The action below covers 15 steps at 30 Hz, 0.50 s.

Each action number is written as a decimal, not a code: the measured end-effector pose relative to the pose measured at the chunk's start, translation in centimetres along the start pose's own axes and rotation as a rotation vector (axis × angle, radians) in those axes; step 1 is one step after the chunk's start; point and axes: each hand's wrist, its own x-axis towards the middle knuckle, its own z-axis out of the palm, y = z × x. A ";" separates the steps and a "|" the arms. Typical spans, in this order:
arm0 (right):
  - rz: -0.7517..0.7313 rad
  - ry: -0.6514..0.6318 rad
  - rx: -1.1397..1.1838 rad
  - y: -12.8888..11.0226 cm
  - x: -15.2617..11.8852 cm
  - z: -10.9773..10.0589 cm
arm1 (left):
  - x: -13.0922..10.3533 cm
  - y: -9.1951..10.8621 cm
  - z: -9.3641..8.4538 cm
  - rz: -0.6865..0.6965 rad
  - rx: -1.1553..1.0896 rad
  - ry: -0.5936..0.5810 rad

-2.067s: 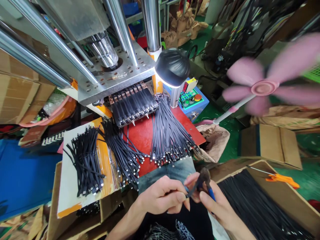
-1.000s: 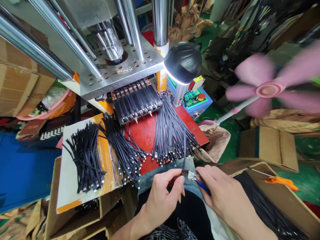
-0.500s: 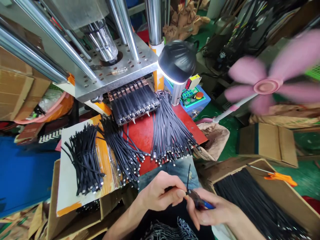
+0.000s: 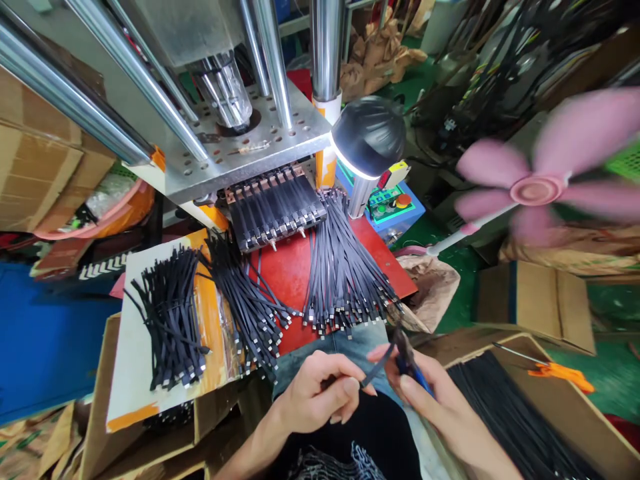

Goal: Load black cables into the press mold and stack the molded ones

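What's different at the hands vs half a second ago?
The right hand has turned the pliers: their nose swung off the left hand, toward the table. The hands moved slightly apart, and the cable, upright before, now slants between them. No visible grab or release. Unchanged: left hand on cable, right on pliers, cable piles in place.

My left hand (image 4: 320, 395) and right hand (image 4: 433, 393) are bare to the fingers (image 4: 344, 395), and my forearms (image 4: 265, 433) are bare too. I wear a plain black top (image 4: 385, 430) with wavy, thread-like pale lines (image 4: 367, 461) low on it, and faded blue-grey jeans (image 4: 361, 335), paler towards my right side.
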 end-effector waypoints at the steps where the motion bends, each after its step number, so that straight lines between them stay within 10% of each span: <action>1: -0.016 0.079 -0.023 -0.2 0.4 1.0 | -0.2 -0.3 0.0 0.006 0.009 -0.008; 6: -0.160 0.210 -0.072 -1.3 2.0 4.6 | -1.7 -1.5 0.0 0.023 0.076 0.104; 15: -0.239 0.253 -0.235 -1.7 3.7 2.9 | -1.2 0.3 0.4 -0.032 0.166 0.284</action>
